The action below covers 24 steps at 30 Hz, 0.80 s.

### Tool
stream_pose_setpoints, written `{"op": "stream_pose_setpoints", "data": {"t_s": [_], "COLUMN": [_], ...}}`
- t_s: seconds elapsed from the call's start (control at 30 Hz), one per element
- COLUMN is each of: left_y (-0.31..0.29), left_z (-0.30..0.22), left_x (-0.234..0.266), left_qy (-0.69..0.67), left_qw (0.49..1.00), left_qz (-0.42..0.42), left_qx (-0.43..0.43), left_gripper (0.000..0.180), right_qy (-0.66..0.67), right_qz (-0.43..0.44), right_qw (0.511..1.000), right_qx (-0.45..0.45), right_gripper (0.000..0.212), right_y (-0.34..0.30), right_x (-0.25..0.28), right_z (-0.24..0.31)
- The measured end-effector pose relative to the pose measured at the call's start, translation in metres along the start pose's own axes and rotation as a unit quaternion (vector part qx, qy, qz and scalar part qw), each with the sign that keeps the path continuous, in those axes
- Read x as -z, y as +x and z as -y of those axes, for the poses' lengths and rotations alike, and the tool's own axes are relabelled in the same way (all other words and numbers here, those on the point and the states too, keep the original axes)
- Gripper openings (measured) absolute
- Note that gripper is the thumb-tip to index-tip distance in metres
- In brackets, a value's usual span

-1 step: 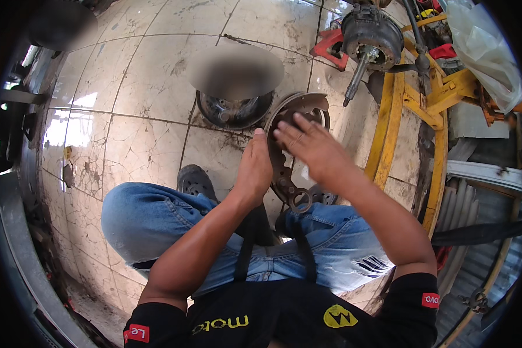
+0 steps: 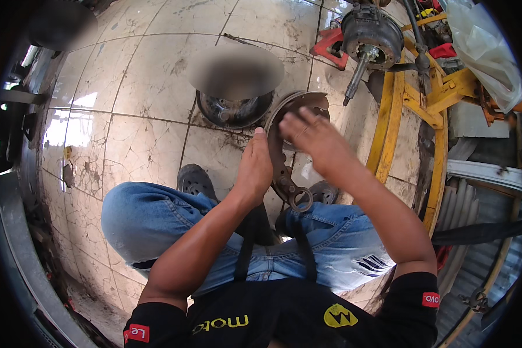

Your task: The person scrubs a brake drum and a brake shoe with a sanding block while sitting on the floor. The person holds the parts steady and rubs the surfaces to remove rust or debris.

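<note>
Between my knees stands a dark brown curved metal plate (image 2: 279, 168), which looks like a brake backing plate, with a broad rim at its top and a round ring at its lower end. My left hand (image 2: 256, 165) is closed on its left edge, thumb up along the rim; the other fingers are mostly hidden. Over the plate's inner side is my right hand (image 2: 316, 142), fingers stretched out and blurred at the tips, with no held thing visible. Just beyond, a black round drum-like part (image 2: 235, 113) lies on the floor, partly covered by a grey blur.
At upper right a dark hub with a shaft (image 2: 362, 69) rests near a red stand (image 2: 330, 49). Along the right runs a yellow metal frame (image 2: 438, 168), with a clear plastic bag (image 2: 484, 52) above it. Cracked tiles (image 2: 139, 127) cover the floor.
My right hand has shifted slightly right across the plate, baring more of its lower inner side. The left hand stays on the edge.
</note>
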<state>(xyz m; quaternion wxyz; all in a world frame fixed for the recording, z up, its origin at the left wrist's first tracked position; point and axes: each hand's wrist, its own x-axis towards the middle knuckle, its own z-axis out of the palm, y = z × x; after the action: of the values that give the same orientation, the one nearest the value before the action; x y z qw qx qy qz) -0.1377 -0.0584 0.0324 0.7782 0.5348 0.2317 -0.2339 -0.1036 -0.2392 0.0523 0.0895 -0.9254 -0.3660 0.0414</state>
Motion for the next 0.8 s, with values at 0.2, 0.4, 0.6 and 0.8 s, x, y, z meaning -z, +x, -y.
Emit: {"op": "stream_pose_setpoints", "data": {"t_s": [0.2, 0.4, 0.6, 0.8], "left_y": [0.004, -0.001, -0.002, -0.001], "left_z": [0.006, -0.003, -0.003, 0.000], "left_x": [0.001, -0.003, 0.000, -0.001], "left_qy": [-0.006, 0.006, 0.014, 0.021], "left_qw": [0.999, 1.000, 1.000, 1.000], "left_qz": [-0.003, -0.004, 0.008, -0.006], "left_qx": [-0.035, 0.000, -0.005, -0.016], "left_gripper": [0.062, 0.061, 0.061, 0.062], "right_qy": [0.024, -0.045, 0.004, 0.010], "right_qz": [0.004, -0.014, -0.010, -0.018], "right_qw": [1.000, 0.995, 0.997, 1.000], "right_qx": [0.018, -0.086, -0.079, -0.021], "right_gripper": [0.060, 0.058, 0.057, 0.060], "right_y": [-0.001, -0.002, 0.000, 0.000], "right_x": [-0.002, -0.009, -0.001, -0.001], "right_z": [0.015, -0.004, -0.018, -0.003]}}
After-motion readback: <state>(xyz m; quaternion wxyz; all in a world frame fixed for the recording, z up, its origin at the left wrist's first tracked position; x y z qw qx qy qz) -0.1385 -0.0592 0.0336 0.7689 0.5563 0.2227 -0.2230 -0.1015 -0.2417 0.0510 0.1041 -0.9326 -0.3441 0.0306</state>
